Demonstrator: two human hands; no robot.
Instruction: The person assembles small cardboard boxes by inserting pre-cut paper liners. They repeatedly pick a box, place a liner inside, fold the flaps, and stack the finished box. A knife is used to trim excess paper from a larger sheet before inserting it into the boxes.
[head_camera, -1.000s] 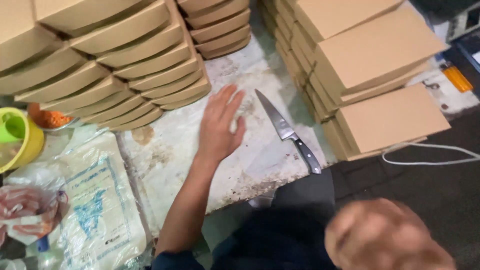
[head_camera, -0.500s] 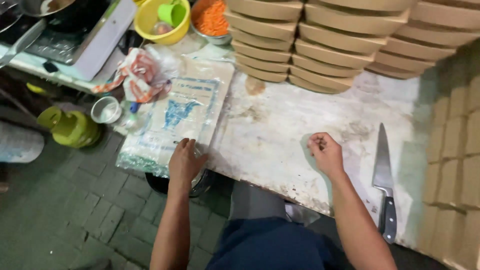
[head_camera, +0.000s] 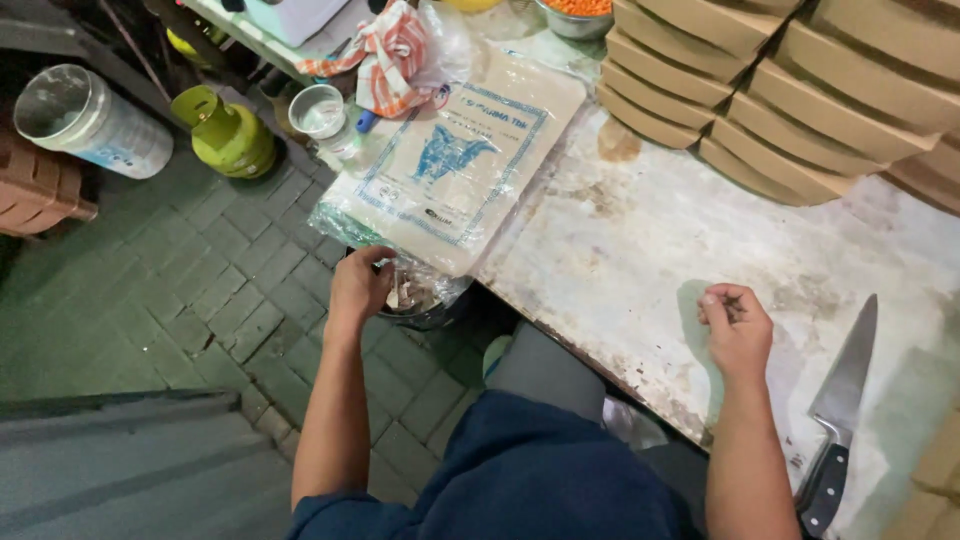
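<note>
Left hand (head_camera: 358, 288) at centre-left, fingers curled gripping clear plastic bags (head_camera: 415, 290). Right hand (head_camera: 737, 325) loosely fisted on worn table (head_camera: 640, 240). Knife (head_camera: 842, 405) lower right, near-vertical, tip up.

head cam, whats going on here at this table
A person sits at a worn white table. Their left hand reaches to the near edge of a stack of clear plastic bags, above a small bin under the table. Their right hand rests loosely closed on the tabletop, pinching something tiny. A kitchen knife lies untouched beside it, and stacked brown boxes fill the far side.
</note>
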